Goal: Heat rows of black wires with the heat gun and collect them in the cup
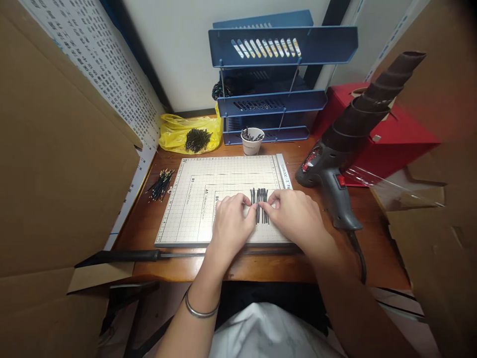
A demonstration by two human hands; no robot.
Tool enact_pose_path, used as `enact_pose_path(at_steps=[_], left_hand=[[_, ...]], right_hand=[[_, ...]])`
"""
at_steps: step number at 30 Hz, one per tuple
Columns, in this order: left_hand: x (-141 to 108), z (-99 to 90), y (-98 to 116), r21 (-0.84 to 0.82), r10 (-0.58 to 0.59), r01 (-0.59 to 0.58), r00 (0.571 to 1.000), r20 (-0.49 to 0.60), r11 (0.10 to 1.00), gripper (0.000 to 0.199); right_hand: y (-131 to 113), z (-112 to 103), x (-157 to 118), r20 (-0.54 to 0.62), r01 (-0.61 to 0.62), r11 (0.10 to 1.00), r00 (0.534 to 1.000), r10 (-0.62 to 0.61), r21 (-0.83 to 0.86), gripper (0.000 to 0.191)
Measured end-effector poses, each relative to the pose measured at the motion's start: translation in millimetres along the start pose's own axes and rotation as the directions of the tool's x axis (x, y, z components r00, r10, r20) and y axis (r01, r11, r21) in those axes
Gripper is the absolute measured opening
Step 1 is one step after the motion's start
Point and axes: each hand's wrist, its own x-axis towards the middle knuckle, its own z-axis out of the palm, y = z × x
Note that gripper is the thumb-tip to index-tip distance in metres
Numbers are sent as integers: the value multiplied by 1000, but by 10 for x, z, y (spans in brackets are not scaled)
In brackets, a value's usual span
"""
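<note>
Several short black wires [263,199] with pale tips lie side by side in a row on the gridded paper cutter board [190,209]. My left hand [233,216] is closed at the left of the row, its thumb and forefinger pinching at the wires. From the other side my right hand [294,211] also has thumb and forefinger brought together on them. The fingertips partly cover the row, so I cannot make out how many wires each hand grips.
A loose pile of black wires [161,185] lies left of the board. Behind it are a yellow bag [173,132] with more, a paper cup [252,145] and a blue rack [276,97]. At right stands a heat gun [335,174] before a red box [406,134]. The cutter's handle [130,255] runs along the front.
</note>
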Motion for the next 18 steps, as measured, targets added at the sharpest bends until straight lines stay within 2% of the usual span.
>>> enact_pose_path(at_steps=[4,6,11,18], left_hand=[[-16,-80,-41,-44,23,-21,998,65,999,9],[-21,-161,-88,-95,67,-54,987,144,994,9],[-17,-335,-225,-191,172,-117,936,308,975,29],[-32,-310,-256,-175,182,-135,939,293,975,27]], right_hand=[[3,-47,113,-46,99,992,994,-96,81,24],[1,-91,200,3,178,979,984,-179,101,30],[-42,-147,334,140,303,948,939,-314,96,44],[-55,-121,305,140,314,946,936,-322,79,41]])
